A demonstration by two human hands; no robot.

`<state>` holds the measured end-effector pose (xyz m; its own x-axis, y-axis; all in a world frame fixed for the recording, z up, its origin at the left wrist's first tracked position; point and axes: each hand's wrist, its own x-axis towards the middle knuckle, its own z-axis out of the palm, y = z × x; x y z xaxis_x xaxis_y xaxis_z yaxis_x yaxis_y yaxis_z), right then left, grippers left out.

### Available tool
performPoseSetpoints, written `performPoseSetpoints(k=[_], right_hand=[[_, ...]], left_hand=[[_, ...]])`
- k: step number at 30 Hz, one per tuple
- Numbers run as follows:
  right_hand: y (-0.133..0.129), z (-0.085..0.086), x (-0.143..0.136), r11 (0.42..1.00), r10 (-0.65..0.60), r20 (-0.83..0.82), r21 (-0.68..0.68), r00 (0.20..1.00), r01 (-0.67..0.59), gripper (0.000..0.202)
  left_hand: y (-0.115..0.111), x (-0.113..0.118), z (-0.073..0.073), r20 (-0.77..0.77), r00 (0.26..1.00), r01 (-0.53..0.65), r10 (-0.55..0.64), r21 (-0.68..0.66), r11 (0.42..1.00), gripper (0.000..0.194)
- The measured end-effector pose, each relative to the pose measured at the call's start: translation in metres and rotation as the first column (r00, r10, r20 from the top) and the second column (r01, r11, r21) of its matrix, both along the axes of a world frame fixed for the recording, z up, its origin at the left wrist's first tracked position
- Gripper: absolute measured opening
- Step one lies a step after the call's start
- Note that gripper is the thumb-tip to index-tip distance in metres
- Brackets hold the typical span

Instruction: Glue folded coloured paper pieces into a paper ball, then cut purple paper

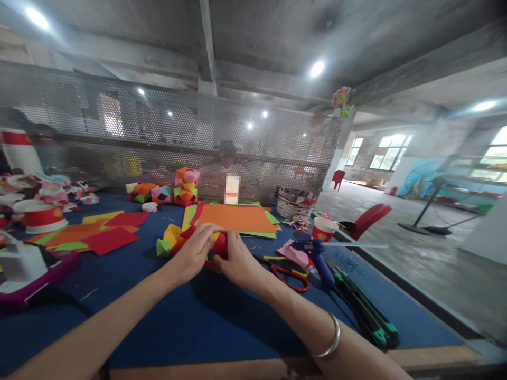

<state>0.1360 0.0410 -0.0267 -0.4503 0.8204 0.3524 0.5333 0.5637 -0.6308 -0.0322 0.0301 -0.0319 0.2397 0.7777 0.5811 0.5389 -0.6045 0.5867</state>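
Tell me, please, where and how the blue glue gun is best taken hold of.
Probably by its handle, from the person's side: it slants toward them, while the nozzle points left and the clear glue stick juts out right. Mind the green-and-black tool lying close on the handle's right.

Folded piece [169, 241] in matt coloured paper, same for the sheets [237, 218]; worktop [166, 322] matt dark blue, cloth-like, with a bare wood edge [198, 371]. Glue gun [322, 268] smooth blue plastic, glue stick [356, 244] translucent and plastic-looking, scissors [295, 290] with glossy red handles, cutter [366, 309] in black and green plastic. Bangle [336, 338] polished silvery metal, screen [257, 129] perforated grey metal, chair [370, 219] red plastic, floor [370, 256] smooth, slightly shiny concrete.
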Motion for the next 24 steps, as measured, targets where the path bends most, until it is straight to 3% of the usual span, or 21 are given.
performPoseSetpoints(k=[24], right_hand=[[0.006,-0.011,-0.004,0.999,-0.01,-0.058,0.043,0.998,0.013,0.038]], left_hand=[[0.0,-0.001,-0.006,-0.067,0.998,-0.017,0.018,0.008,1.0,0.044]])
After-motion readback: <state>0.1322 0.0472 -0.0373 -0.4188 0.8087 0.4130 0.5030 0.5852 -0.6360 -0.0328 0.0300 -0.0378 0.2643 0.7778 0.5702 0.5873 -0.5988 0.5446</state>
